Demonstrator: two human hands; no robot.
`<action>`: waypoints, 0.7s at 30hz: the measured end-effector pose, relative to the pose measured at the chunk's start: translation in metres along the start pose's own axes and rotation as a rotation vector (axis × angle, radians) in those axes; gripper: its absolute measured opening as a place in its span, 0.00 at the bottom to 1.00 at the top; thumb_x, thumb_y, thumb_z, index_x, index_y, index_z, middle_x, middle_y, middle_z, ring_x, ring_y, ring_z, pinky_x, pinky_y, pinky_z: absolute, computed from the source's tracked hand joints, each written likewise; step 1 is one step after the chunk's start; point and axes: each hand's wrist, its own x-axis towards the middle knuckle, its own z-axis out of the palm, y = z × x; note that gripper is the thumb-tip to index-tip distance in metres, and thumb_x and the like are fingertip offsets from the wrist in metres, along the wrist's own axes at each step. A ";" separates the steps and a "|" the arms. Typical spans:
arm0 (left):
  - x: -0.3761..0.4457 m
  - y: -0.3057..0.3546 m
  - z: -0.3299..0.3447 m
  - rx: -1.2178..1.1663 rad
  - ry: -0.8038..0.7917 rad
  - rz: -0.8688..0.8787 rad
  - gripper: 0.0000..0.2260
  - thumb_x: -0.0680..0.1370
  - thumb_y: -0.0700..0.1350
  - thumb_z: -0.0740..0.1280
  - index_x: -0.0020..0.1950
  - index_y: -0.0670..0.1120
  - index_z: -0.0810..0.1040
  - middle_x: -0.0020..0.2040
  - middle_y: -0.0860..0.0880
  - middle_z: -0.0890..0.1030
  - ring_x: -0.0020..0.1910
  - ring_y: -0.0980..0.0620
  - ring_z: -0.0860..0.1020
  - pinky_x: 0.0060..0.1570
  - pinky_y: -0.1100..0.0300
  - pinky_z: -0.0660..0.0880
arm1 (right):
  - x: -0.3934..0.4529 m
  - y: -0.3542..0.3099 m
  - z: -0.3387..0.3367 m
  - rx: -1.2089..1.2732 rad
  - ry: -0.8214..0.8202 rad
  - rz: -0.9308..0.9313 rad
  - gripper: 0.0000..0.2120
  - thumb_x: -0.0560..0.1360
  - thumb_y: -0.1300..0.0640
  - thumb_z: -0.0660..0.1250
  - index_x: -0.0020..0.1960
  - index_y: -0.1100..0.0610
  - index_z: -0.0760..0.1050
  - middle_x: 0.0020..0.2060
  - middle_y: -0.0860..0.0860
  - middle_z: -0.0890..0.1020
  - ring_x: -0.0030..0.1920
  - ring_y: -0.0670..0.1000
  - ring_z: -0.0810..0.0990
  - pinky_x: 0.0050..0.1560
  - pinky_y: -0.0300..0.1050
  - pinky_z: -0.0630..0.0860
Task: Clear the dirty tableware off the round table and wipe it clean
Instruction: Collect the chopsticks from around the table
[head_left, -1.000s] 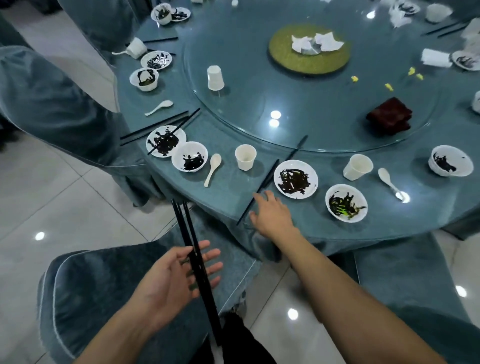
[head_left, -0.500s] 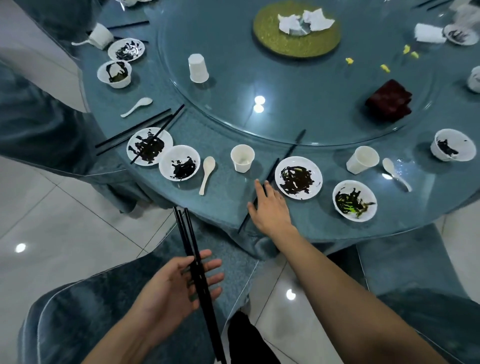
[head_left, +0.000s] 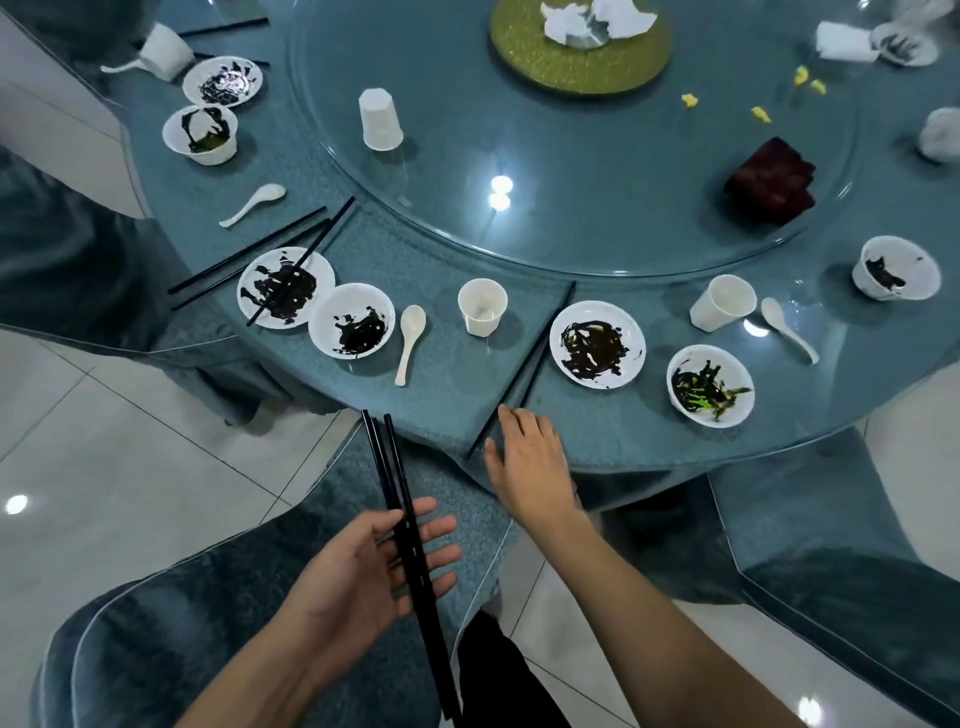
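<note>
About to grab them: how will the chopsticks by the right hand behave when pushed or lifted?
The chopsticks look thin, straight and stiff, so probably light. On the smooth table they may slide or roll. Lying flat beside the right hand, they likely need pinching or dragging over the edge.

From the right hand (head_left: 530, 462), bare tablecloth (head_left: 447, 379) lies open at eleven o'clock; chopsticks (head_left: 519, 374) block twelve, a smeared plate (head_left: 597, 344) one, a cup (head_left: 482, 306) beyond.
</note>
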 end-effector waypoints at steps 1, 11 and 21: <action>0.001 0.000 -0.001 -0.004 -0.003 -0.003 0.23 0.74 0.48 0.63 0.67 0.41 0.78 0.60 0.39 0.83 0.53 0.41 0.84 0.57 0.44 0.78 | -0.006 -0.002 0.001 -0.003 -0.004 -0.015 0.25 0.83 0.48 0.56 0.75 0.58 0.65 0.68 0.53 0.72 0.67 0.55 0.70 0.69 0.51 0.66; 0.008 -0.001 -0.006 -0.056 -0.016 -0.009 0.22 0.74 0.47 0.63 0.67 0.41 0.78 0.60 0.40 0.83 0.52 0.42 0.84 0.53 0.47 0.81 | 0.038 -0.006 -0.009 -0.092 0.119 0.177 0.25 0.80 0.42 0.57 0.74 0.53 0.65 0.58 0.59 0.73 0.57 0.60 0.73 0.58 0.56 0.70; 0.006 -0.004 -0.020 -0.082 -0.006 0.000 0.22 0.74 0.48 0.63 0.67 0.41 0.78 0.60 0.40 0.83 0.51 0.42 0.84 0.54 0.46 0.80 | 0.053 -0.016 0.000 -0.149 0.078 0.210 0.11 0.80 0.60 0.62 0.62 0.57 0.72 0.56 0.58 0.77 0.57 0.60 0.76 0.56 0.54 0.72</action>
